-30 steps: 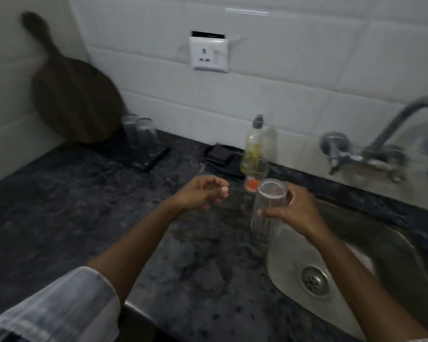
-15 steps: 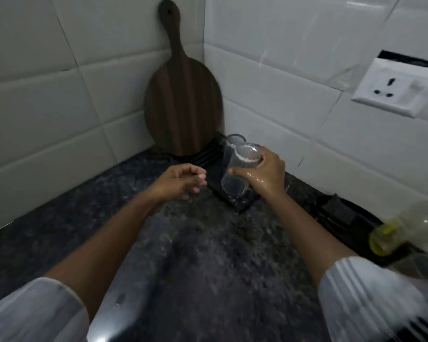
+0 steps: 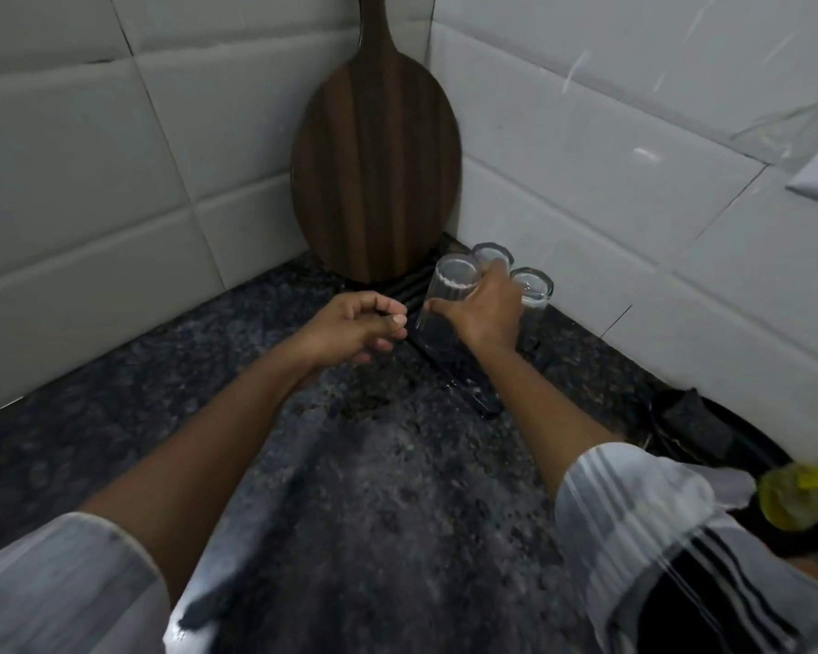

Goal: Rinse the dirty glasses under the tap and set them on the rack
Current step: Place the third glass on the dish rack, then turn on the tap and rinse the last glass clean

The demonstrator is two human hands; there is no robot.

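Observation:
My right hand grips a clear ribbed glass, held tilted over the black ridged rack in the corner of the counter. Two more clear glasses stand on the rack just behind my hand, one at the back and one to the right. My left hand hovers just left of the held glass, fingers loosely curled with nothing in them. I cannot tell whether the held glass touches the rack.
A dark wooden paddle board leans in the tiled corner right behind the rack. A black tray with a sponge and a yellow soap bottle lie at the right. Dark speckled counter spreads in front.
My right hand has carried the glass from beside the sink leftward to the rack in the corner and lowered it. The view has swung left and closer; the tap is out of sight.

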